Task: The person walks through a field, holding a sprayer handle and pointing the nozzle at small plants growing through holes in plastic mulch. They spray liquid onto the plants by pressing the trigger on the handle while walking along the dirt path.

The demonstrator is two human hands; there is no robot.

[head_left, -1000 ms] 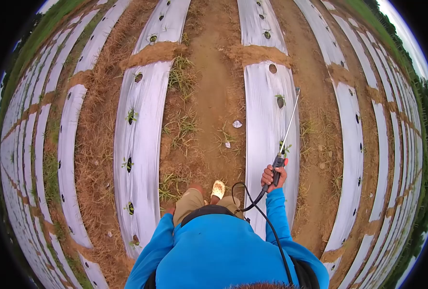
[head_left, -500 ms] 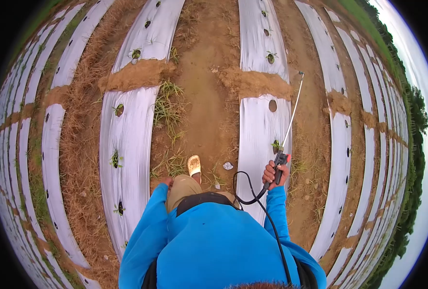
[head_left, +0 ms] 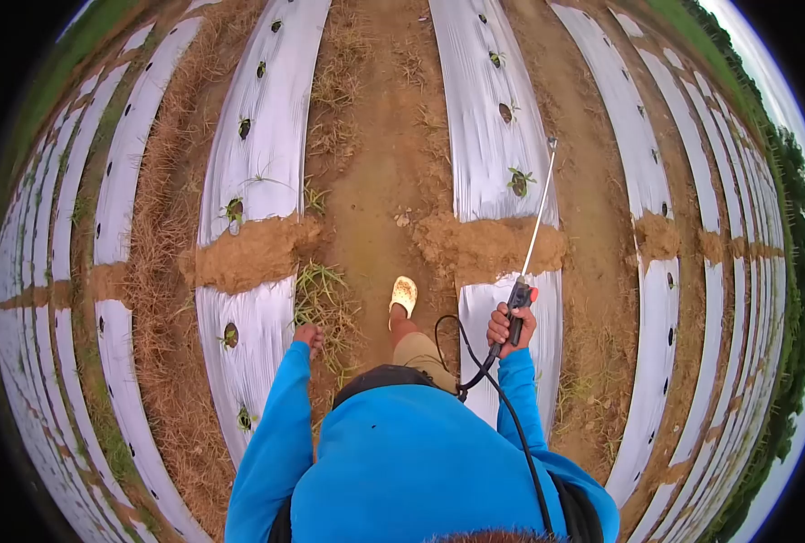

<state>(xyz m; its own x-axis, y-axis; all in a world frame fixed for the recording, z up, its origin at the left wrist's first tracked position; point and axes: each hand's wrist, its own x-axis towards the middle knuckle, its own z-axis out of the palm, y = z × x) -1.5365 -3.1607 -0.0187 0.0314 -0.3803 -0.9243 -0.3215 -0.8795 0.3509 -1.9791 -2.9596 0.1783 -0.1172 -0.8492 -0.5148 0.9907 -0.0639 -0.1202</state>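
My right hand (head_left: pixel 511 328) is wrapped round the black handle of a sprayer wand (head_left: pixel 536 231). The handle has a red part at its top. From it a thin pale tube slants forward and up, its nozzle over the right edge of a plastic-covered bed. A black hose (head_left: pixel 511 412) loops from the handle back past my right arm. My left hand (head_left: pixel 310 338) hangs at my left side beside a grass tuft, fingers curled in, with nothing seen in it. A small seedling (head_left: pixel 520 181) grows from a hole in the bed, left of the wand.
Beds under silvery plastic (head_left: pixel 488 100) run lengthwise on both sides of the dirt path (head_left: pixel 375 181). Soil mounds (head_left: pixel 488 249) cross them. Grass tufts (head_left: pixel 321 294) edge the path. My foot in a pale clog (head_left: pixel 403 294) is on the path. Trees stand far right.
The beds and soil mounds have shifted down and nearer as I walk forward. My left hand has swung slightly forward, and the clog-wearing foot appears further right. The wand stays in my right hand.
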